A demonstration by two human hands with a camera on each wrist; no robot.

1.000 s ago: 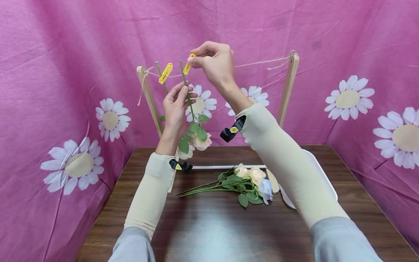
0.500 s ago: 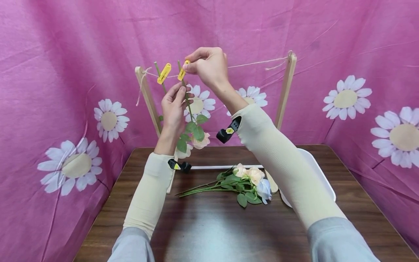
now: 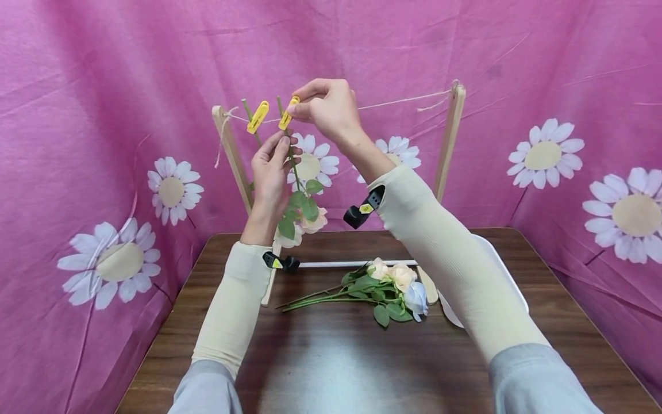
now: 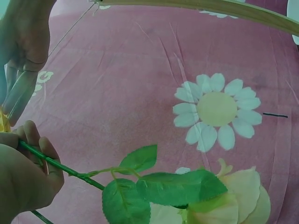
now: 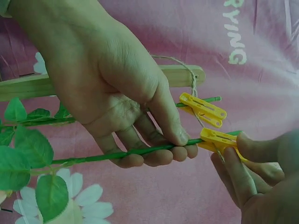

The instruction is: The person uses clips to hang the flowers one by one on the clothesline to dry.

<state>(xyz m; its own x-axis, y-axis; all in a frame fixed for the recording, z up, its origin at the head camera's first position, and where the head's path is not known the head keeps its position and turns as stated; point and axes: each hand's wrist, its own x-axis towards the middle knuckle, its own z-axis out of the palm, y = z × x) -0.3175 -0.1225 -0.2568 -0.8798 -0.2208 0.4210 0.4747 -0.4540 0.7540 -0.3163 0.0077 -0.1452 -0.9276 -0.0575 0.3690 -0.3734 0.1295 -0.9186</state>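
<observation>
My left hand (image 3: 270, 175) pinches the green stem (image 5: 103, 157) of an artificial rose, whose pale peach bloom (image 3: 314, 221) hangs downward. Just above those fingers, my right hand (image 3: 333, 112) pinches a yellow clothespin (image 5: 217, 136) between thumb and fingers. That clothespin sits over the stem at the twine (image 3: 403, 102); whether its jaws have fully closed is hard to tell. To the left, a second yellow clothespin (image 3: 257, 118) holds another stem (image 3: 245, 108) on the twine. Its bloom (image 3: 288, 237) is partly covered by leaves.
The twine runs between a left wooden post (image 3: 233, 155) and a right wooden post (image 3: 449, 144). A white rod (image 3: 331, 265) joins them low down. Peach roses (image 3: 403, 277) and a pale blue rose (image 3: 415, 299) lie on the table (image 3: 331, 368). My right forearm partly covers a white tray (image 3: 499, 259).
My right hand has moved left and slightly down, bringing the clothespin from beside the stem onto it. My left hand keeps its hold on the stem, with only a slight shift left.
</observation>
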